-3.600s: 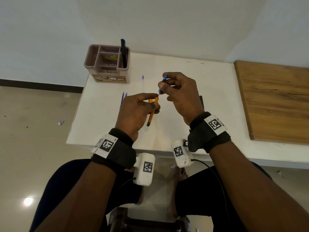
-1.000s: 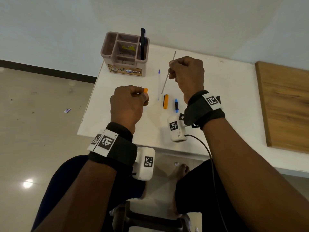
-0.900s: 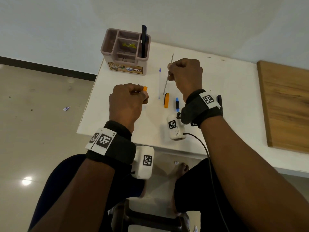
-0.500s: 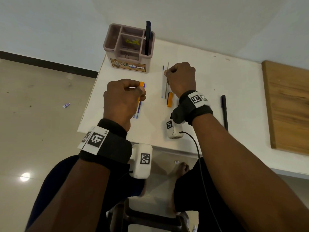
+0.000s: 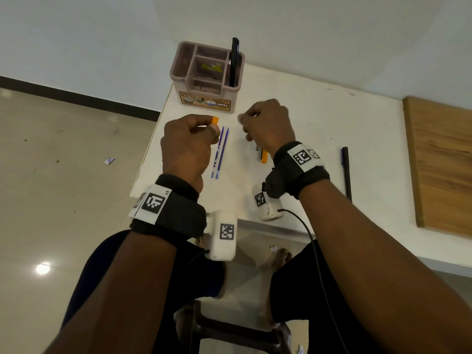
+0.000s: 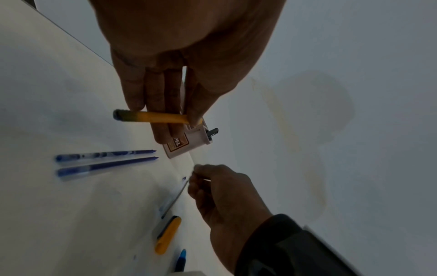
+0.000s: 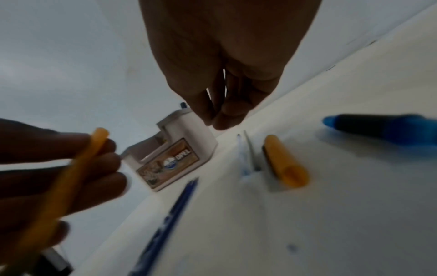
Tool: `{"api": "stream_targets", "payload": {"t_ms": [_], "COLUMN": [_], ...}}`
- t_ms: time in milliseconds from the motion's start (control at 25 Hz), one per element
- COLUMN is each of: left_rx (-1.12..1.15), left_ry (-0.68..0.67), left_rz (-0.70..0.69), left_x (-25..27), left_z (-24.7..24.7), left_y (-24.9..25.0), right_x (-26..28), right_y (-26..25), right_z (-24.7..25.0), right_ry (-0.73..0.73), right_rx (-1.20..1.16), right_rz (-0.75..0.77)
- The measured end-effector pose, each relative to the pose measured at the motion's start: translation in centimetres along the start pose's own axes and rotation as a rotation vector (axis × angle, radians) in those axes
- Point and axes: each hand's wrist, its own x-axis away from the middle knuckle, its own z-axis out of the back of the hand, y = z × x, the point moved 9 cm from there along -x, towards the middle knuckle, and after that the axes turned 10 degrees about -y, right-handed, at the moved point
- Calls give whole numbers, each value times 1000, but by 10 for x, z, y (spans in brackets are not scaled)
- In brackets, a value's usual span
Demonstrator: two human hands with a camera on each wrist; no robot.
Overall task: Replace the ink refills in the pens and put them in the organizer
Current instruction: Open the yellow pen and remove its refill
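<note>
One dark pen [image 5: 234, 63] already stands in the right-hand slot of the organizer [image 5: 207, 77] at the far left of the white table [image 5: 319, 129], so by the look of it at least one pen is finished. The orange pen is in pieces: its barrel [image 6: 151, 117] is off the table in the left hand [image 5: 187, 146], while its orange cap [image 6: 167, 235] and a small blue end piece [image 6: 181, 260] lie on the table near the right wrist. Two blue refills [image 5: 219, 152] lie side by side just right of the left hand, and a paler tube with a thin dark rod [image 6: 174, 199], probably the spent refill, lies beside the cap under the right hand [image 5: 268, 125]. Another dark pen [image 5: 346, 172] lies well to the right, apparently untouched. What seems left is loading a fresh refill, closing the orange pen, putting it away, then doing the last pen. The left hand hovers over the near-left table, fingers and thumb curled round the barrel, its open orange end poking out towards the organizer. The right hand is lowered over the thin rod and tube with fingertips [image 7: 218, 119] drawn together; blur hides whether they pinch anything, so I cannot tell its grip.
</note>
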Motion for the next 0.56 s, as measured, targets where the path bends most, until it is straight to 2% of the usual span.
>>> {"api": "stream_targets", "payload": {"t_ms": [40, 120, 400, 560], "left_rx": [18, 75, 214, 191], "left_ry": [14, 27, -33, -65], "left_rz": [1, 12, 34, 13], "left_x": [2, 6, 10, 6], "left_z": [2, 6, 5, -2], "left_y": [1, 1, -2, 2], "right_x": [5, 11, 22, 27], "right_y": [-5, -8, -13, -24], "right_z": [-18, -47, -48, -50], "right_ry": [-97, -194, -165, -171], "right_rx": [61, 240, 394, 463], "right_rz": [4, -7, -98, -57]}}
